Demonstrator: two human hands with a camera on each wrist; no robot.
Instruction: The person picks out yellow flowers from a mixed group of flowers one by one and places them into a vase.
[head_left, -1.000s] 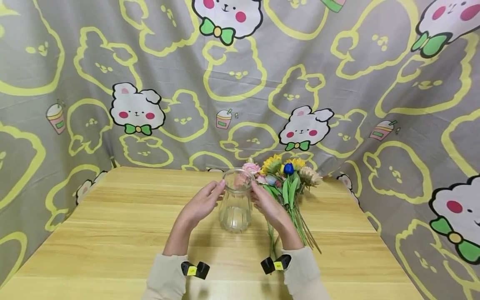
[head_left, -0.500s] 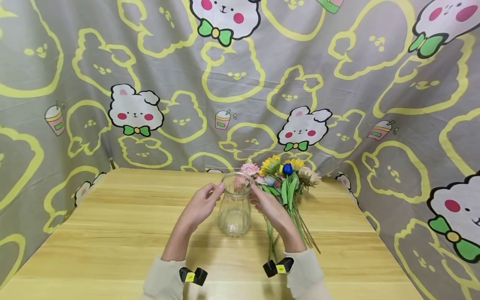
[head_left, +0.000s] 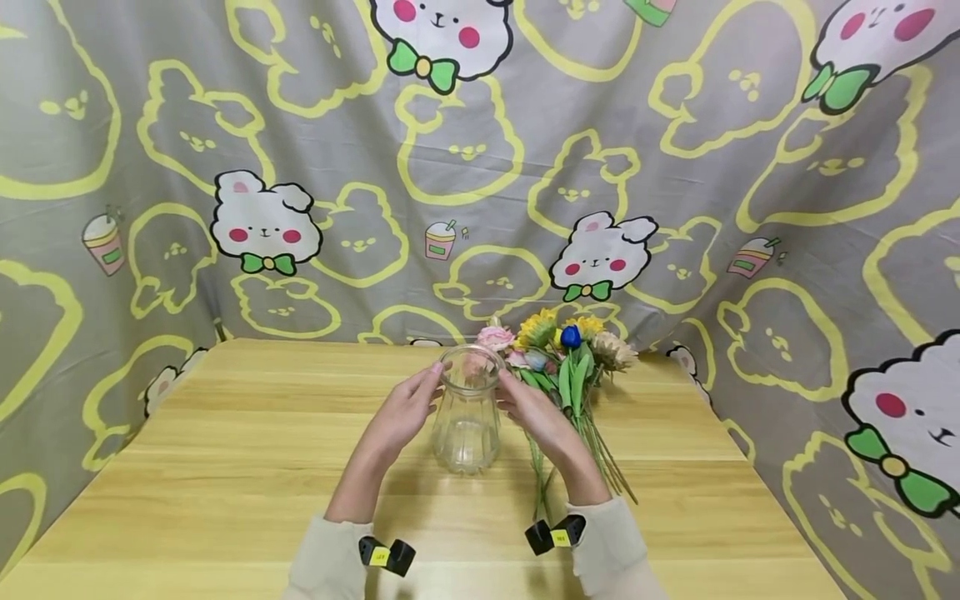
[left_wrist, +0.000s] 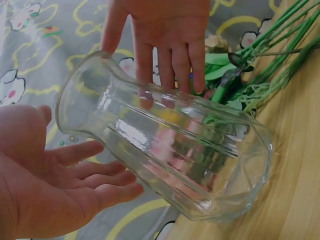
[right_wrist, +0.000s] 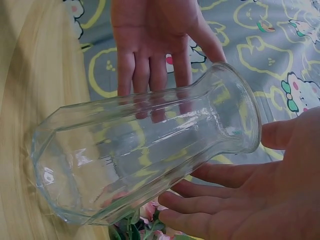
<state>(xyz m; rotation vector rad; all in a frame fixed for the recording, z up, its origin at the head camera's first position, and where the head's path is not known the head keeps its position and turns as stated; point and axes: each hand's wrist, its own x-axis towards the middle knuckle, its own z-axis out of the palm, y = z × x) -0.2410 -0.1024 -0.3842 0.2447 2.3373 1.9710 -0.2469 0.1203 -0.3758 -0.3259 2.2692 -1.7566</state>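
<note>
Nearest: cuffs, L sleeve (head_left: 330,554) and R sleeve (head_left: 611,542), on the near side of the vase, each w/ a strapped cam; L cam (head_left: 387,555), R cam (head_left: 555,535). Next, L hand (head_left: 400,412) at vase's L side, R hand (head_left: 534,417) at its R. Both: fingers straight, relaxed, not wrapped round glass; thumbs up by rim. R thumb looks to touch rim; L thumb touches it too per R wrist view. Neither clenched, no firm grasp visible.

Clear glass vase (head_left: 467,425) is between the hands, upright, base at the wood table (head_left: 247,483); full base contact can't be confirmed. No stems in it; pink seen thru glass = blooms behind.

Farther: flower bundle (head_left: 573,367), R of & behind vase, lying w/ heads away, stems running back toward person, partly behind R wrist. Incl. yellow, blue, pink, pale blooms. Beyond vase & table: printed curtain (head_left: 465,92).

Step (my read): placing/steadying vase, approx done. Next prob. calls for clearing both hands sideways w/o knocking the rim, then R hand to the stems beside vase. Risk: light touch high up could tip it.
</note>
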